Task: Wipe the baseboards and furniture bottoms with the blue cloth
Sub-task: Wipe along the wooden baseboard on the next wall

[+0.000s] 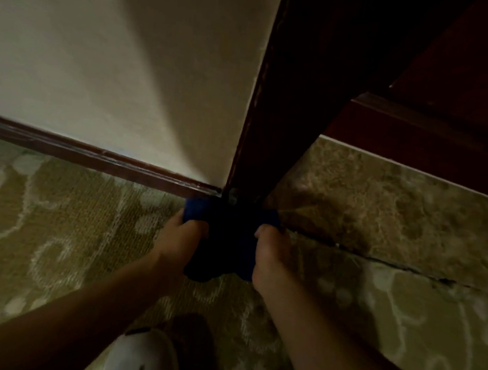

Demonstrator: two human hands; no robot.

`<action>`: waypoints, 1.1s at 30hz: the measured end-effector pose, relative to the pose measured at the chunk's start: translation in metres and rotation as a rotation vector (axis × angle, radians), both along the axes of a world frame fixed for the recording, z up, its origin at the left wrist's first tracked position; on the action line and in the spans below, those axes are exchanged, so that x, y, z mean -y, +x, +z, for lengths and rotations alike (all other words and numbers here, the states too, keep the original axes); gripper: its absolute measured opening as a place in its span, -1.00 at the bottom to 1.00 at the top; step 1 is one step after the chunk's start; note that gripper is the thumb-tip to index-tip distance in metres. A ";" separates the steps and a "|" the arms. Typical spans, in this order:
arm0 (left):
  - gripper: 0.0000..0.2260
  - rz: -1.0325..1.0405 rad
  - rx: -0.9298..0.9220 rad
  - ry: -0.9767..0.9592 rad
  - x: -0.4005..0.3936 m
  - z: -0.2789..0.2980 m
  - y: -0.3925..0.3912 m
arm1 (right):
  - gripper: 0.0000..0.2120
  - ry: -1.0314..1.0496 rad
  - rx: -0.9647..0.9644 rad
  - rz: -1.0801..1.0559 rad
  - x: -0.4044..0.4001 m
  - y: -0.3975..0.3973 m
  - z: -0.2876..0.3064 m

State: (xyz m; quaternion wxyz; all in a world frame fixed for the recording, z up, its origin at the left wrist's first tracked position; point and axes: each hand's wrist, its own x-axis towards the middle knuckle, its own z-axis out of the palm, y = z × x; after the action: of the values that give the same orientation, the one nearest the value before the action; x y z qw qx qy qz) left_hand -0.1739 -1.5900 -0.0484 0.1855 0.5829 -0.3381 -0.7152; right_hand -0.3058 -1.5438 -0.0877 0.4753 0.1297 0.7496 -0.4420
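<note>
The blue cloth [227, 239] is bunched at the foot of a dark wooden door frame [273, 128], where it touches the floor. My left hand [174, 237] grips the cloth's left side and my right hand [269, 259] grips its right side. A dark brown baseboard [93, 155] runs along the bottom of the cream wall [115, 58] from the left edge to the frame. The cloth's upper edge touches the corner where baseboard and frame meet. Its middle lies in deep shadow.
Patterned green-beige carpet [58, 228] covers the floor under my arms. A mottled stone threshold [395, 211] lies to the right, with a dark seam against the carpet. A dark reddish door or panel [448, 98] fills the upper right. A white slipper [141, 357] shows at the bottom.
</note>
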 end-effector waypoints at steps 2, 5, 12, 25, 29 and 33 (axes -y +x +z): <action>-0.78 0.076 -0.010 0.012 0.002 -0.009 -0.007 | -0.47 -0.016 0.024 -0.007 -0.001 -0.004 -0.009; -0.74 0.143 -0.014 0.015 -0.001 -0.021 -0.014 | -0.39 0.033 0.062 -0.028 -0.011 -0.005 -0.017; -0.74 0.162 0.010 0.045 -0.017 -0.036 -0.006 | -0.08 -0.020 0.216 0.082 -0.027 0.001 -0.026; -0.69 0.050 0.048 0.044 -0.007 -0.034 -0.008 | -0.37 -0.143 0.056 0.116 0.006 -0.001 -0.015; -0.78 0.008 0.037 0.077 0.000 -0.022 -0.009 | -0.53 -0.203 -0.003 0.041 0.006 0.003 0.023; -0.77 0.103 0.017 0.043 0.001 -0.027 -0.006 | -0.67 -0.351 -0.270 0.027 0.003 0.021 0.034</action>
State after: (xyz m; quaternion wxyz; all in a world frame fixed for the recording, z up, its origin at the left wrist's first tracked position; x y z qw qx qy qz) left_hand -0.1803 -1.5913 -0.0757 0.2064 0.6095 -0.2937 -0.7068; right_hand -0.2852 -1.5472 -0.0533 0.3919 -0.0254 0.7197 -0.5725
